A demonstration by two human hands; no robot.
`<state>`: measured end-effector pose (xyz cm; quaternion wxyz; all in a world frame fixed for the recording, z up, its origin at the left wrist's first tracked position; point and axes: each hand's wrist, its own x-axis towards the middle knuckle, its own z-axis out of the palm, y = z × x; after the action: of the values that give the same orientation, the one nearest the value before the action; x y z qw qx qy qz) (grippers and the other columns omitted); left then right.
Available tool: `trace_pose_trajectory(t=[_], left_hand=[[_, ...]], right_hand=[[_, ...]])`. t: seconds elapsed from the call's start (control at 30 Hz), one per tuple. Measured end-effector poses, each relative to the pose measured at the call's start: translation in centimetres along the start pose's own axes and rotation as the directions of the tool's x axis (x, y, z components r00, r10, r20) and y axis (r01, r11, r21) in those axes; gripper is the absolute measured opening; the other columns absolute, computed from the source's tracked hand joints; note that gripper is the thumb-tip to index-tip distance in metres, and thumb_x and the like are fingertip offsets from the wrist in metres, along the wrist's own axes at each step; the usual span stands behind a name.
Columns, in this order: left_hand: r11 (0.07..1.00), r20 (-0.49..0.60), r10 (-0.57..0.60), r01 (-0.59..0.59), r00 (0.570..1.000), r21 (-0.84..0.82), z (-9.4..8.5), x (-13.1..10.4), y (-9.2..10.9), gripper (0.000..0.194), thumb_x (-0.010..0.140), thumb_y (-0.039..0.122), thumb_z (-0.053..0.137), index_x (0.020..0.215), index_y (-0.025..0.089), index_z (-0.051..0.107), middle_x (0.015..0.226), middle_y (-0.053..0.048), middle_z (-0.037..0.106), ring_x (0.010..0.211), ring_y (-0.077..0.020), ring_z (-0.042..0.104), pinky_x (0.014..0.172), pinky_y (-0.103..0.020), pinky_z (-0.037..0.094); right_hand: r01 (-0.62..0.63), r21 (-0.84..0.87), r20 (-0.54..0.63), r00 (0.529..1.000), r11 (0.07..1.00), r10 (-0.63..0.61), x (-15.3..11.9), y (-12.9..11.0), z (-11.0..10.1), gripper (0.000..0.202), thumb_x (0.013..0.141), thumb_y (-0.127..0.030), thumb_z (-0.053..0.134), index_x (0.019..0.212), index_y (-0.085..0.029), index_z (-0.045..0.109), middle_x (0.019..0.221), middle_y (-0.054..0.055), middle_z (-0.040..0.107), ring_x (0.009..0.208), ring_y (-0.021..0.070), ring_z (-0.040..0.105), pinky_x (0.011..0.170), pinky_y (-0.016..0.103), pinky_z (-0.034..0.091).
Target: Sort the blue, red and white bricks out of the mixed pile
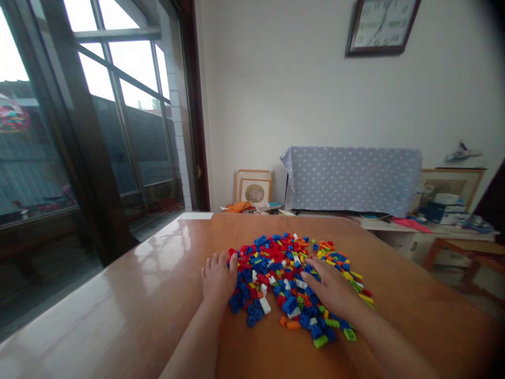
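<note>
A wide heap of small toy building bricks point(276, 258) in blue, red, white, green, yellow and orange lies on the wooden table point(134, 305). At the heap's left edge is my left hand point(219, 278), palm down with its fingers apart, its thumb side against the bricks. My right hand point(333, 287) reaches over the right part of the heap, fingers stretched out and thumb apart; it hides some bricks beneath it. No brick shows in the grip of either hand. Near me, a white brick point(265, 305) and a green brick point(321, 341) lie along the heap's front edge.
A white sheet point(196, 216) lies at the table's far left corner. Behind the table stand a cloth-covered object point(351, 179) and a framed picture point(253, 190). Glass doors point(118, 105) are on the left, a wooden stool point(465, 252) on the right. A clock point(382, 26) hangs above.
</note>
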<state>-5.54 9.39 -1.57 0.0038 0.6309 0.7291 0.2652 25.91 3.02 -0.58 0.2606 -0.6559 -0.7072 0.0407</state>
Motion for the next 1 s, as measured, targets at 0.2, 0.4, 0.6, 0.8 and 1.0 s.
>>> trace_pose_trajectory(t=[0.2, 0.4, 0.6, 0.8, 1.0], left_hand=[[0.978, 0.126, 0.158, -0.137, 0.979, -0.16, 0.7, 0.1, -0.1, 0.061, 0.099, 0.059, 0.027, 0.115, 0.017, 0.068, 0.122, -0.017, 0.068, 0.12, -0.0326, 0.059, 0.103, -0.044, 0.041], [0.941, 0.135, 0.201, -0.153, 0.97, -0.301, 1.6, -0.8, 1.7, 0.06, 0.097, 0.058, 0.035, 0.125, 0.014, 0.065, 0.136, -0.018, 0.061, 0.135, -0.0327, 0.047, 0.112, -0.043, 0.034], [0.871, 0.066, 0.289, -0.233, 0.955, -0.433, 2.3, -2.2, 4.3, 0.048, 0.098, 0.053, 0.035, 0.105, 0.021, 0.07, 0.118, -0.012, 0.07, 0.121, -0.0295, 0.057, 0.105, -0.042, 0.039], [0.812, -0.004, 0.339, -0.295, 0.941, -0.504, 2.7, -3.1, 7.0, 0.044, 0.1, 0.049, 0.033, 0.088, 0.021, 0.065, 0.099, -0.009, 0.069, 0.1, -0.025, 0.061, 0.094, -0.04, 0.043], [0.741, -0.004, 0.388, -0.314, 0.922, -0.593, 2.5, -3.2, 10.5, 0.046, 0.1, 0.051, 0.031, 0.088, 0.02, 0.063, 0.094, -0.006, 0.067, 0.092, -0.0212, 0.059, 0.088, -0.034, 0.045]], right_hand=[[0.019, 0.131, -0.023, 1.0, 0.991, -0.016, -1.5, -1.2, 2.4, 0.058, 0.095, -0.055, 0.044, 0.139, -0.019, 0.057, 0.148, 0.012, 0.052, 0.14, 0.0304, 0.043, 0.117, 0.051, 0.033], [0.137, 0.049, -0.053, 0.989, 0.989, -0.135, -2.4, -2.5, 3.4, 0.051, 0.097, -0.05, 0.045, 0.135, -0.02, 0.062, 0.145, 0.01, 0.056, 0.142, 0.0304, 0.04, 0.118, 0.053, 0.031], [0.24, 0.055, -0.039, 0.971, 0.969, -0.238, -3.0, -3.6, 2.9, 0.046, 0.097, -0.049, 0.047, 0.133, -0.026, 0.063, 0.142, 0.008, 0.058, 0.14, 0.031, 0.043, 0.117, 0.057, 0.03], [0.281, 0.065, -0.082, 0.958, 0.958, -0.275, -3.5, -3.9, 1.8, 0.042, 0.098, -0.046, 0.045, 0.13, -0.025, 0.064, 0.138, 0.01, 0.061, 0.136, 0.0297, 0.047, 0.115, 0.057, 0.031], [0.321, 0.083, -0.095, 0.945, 0.943, -0.313, -3.6, -3.6, 1.2, 0.039, 0.098, -0.042, 0.046, 0.126, -0.023, 0.066, 0.135, 0.011, 0.063, 0.132, 0.0295, 0.051, 0.115, 0.057, 0.032]])
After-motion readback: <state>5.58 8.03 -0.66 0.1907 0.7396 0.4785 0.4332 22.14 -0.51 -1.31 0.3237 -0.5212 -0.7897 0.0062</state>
